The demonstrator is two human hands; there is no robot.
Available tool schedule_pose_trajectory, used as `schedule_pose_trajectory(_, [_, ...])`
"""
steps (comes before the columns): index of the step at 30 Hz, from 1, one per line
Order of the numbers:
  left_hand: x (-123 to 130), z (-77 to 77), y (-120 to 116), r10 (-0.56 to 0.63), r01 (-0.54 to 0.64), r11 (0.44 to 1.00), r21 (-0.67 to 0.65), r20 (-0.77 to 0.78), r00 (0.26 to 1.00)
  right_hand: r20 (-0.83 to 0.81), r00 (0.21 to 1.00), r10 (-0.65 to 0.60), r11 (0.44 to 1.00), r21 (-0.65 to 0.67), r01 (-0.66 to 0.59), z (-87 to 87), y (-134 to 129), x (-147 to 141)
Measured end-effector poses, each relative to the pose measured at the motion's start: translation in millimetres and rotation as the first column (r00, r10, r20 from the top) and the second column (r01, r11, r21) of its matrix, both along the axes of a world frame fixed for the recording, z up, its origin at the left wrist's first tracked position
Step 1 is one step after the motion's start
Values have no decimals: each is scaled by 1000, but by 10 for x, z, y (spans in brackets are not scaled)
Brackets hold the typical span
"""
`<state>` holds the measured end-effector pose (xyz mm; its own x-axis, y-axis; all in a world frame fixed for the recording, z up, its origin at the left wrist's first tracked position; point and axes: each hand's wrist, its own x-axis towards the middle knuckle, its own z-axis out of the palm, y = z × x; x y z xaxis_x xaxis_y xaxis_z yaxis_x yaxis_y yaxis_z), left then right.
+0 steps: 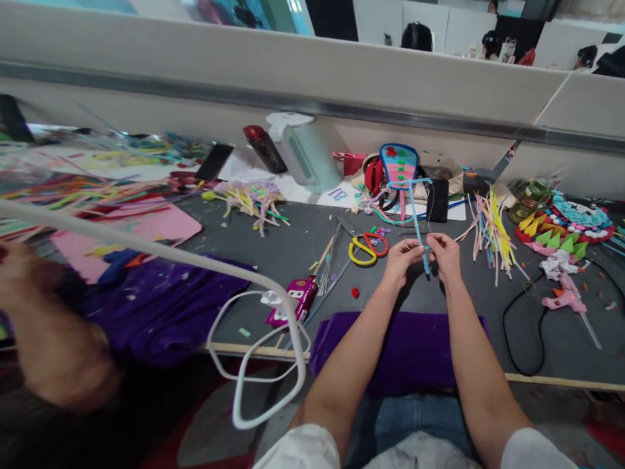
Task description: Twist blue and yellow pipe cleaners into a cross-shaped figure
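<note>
Light-blue fuzzy strand (pixel 416 218), near upright, bent sideways at top; lower part between left hand (pixel 402 262) and right hand (pixel 445 256).

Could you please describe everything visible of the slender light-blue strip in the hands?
The slender light-blue strip looks fuzzy, like pipe cleaner. The left hand and right hand hold it near its lower end, which pokes out below them. It runs nearly straight upward in view; contact with things behind is unclear.

The thin light-blue strip (pixel 416 220) looks fuzzy, the folded purple cloth (pixel 417 342) soft, the pale-green plastic kettle (pixel 315 156) smooth, the dark-grey tabletop (pixel 300 251) matt
</note>
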<state>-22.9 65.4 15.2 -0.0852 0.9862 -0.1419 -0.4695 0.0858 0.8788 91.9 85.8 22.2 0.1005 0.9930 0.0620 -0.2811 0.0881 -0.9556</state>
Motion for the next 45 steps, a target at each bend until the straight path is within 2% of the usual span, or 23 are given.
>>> schedule_pose_trajectory(5, [-2, -15, 5, 3, 1, 998, 59, -74, 997, -6, 989, 147, 987, -71, -147, -8, -27, 16])
schedule_pose_trajectory(7, [-21, 1, -1, -20, 28, 997, 76, -104, 994, -20, 990, 139, 987, -84, -140, -21, -24, 34])
schedule_pose_trajectory(10, [-73, 40, -13, -136, 147, 985, 88, -114, 984, -30, 995, 100, 991, -87, -102, -39, -3, 76])
schedule_pose_trajectory(12, [-111, 62, -17, -169, 180, 980, 90, -121, 978, -23, 996, 90, 992, -83, -91, -40, 10, 102])
schedule_pose_trajectory(16, [-147, 70, -10, -115, 126, 988, 92, -117, 986, -20, 994, 110, 990, -88, -111, -9, 10, 130])
schedule_pose_trajectory(25, [-166, 50, 18, -44, 52, 993, 107, -79, 996, 6, 966, 257, 954, -164, -252, 42, -44, 151])
schedule_pose_trajectory(30, [-189, 47, 28, -70, 78, 992, 96, -88, 994, 24, 972, 234, 963, -141, -229, 24, -39, 143])
schedule_pose_trajectory(39, [-117, 36, 39, 5, -5, 998, 69, -6, 1000, -26, 982, 187, 970, -155, -189, 19, -56, 80])
schedule_pose_trajectory(45, [-207, 42, 58, -73, 77, 995, 65, -58, 996, -9, 979, 202, 966, -160, -201, -11, -29, 125])
